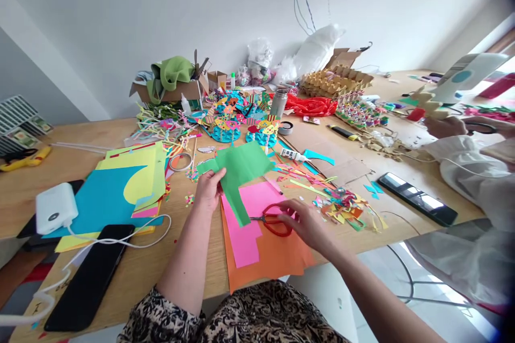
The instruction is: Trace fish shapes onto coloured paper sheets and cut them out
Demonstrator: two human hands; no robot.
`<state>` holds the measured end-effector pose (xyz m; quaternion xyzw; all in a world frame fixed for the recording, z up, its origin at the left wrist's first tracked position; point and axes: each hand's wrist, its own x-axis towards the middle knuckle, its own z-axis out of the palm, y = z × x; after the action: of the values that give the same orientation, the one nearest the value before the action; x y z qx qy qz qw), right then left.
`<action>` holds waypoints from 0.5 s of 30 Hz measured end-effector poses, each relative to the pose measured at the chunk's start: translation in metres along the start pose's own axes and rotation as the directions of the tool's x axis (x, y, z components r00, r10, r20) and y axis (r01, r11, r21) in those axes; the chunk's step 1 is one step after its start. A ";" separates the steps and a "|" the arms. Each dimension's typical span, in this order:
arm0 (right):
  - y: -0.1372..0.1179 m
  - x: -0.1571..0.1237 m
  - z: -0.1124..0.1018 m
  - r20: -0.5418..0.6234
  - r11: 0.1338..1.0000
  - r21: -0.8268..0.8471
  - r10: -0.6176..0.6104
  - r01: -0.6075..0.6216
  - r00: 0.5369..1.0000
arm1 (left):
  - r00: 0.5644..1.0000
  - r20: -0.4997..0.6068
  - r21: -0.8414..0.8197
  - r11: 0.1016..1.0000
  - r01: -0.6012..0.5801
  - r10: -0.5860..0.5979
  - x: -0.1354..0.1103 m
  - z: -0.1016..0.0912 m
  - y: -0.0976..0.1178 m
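My left hand (209, 188) pinches a green sheet of paper (245, 163) at its left side, thumb on top. A cut-out corner leaves a narrow strip of the sheet hanging toward me. My right hand (303, 220) has its fingers on the red handles of a pair of scissors (277, 225). The blades point left, and their tips are at the edge of the green strip. Underneath lie a pink sheet (245, 249) with stepped cut edges and an orange sheet (281, 263) by the table's front edge.
Colourful paper crafts (225, 127) stand behind my hands. Paper scraps (354, 209) and a phone (418, 198) lie to the right. At left are coloured sheets (104, 187), a white power bank (56, 208) with a cable, and a black phone (90, 278). A co-worker's hands (446, 127) are at far right.
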<state>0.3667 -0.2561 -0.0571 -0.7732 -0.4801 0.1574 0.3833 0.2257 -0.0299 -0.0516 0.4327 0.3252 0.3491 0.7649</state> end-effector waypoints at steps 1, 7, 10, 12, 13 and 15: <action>0.004 -0.004 0.002 0.037 0.988 -0.122 -0.087 0.091 0.996 | 0.999 -0.032 -0.013 1.000 -0.005 0.005 0.000 -0.002 0.003; 0.018 -0.011 0.022 0.124 0.840 -0.435 -0.301 0.324 0.946 | 0.994 -0.110 -0.014 1.000 -0.009 0.008 -0.003 -0.002 0.004; 0.021 -0.011 0.024 0.145 0.812 -0.458 -0.335 0.363 0.931 | 0.991 -0.135 0.006 1.000 -0.021 0.022 -0.003 -0.001 0.001; 0.021 -0.013 0.021 0.131 0.818 -0.444 -0.343 0.365 0.930 | 0.988 -0.150 0.023 0.999 -0.030 0.033 -0.002 -0.001 0.001; 0.021 -0.015 0.018 0.107 0.829 -0.435 -0.339 0.350 0.935 | 0.987 -0.157 0.032 0.999 -0.034 0.039 -0.002 -0.001 0.001; 0.021 -0.018 0.012 0.045 0.858 -0.416 -0.310 0.300 0.950 | 0.984 -0.169 0.051 0.998 -0.042 0.050 -0.002 -0.002 0.001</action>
<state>0.3637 -0.2713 -0.0827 -0.7531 -0.6142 -0.0210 0.2348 0.2226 -0.0300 -0.0509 0.4268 0.3873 0.3945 0.7157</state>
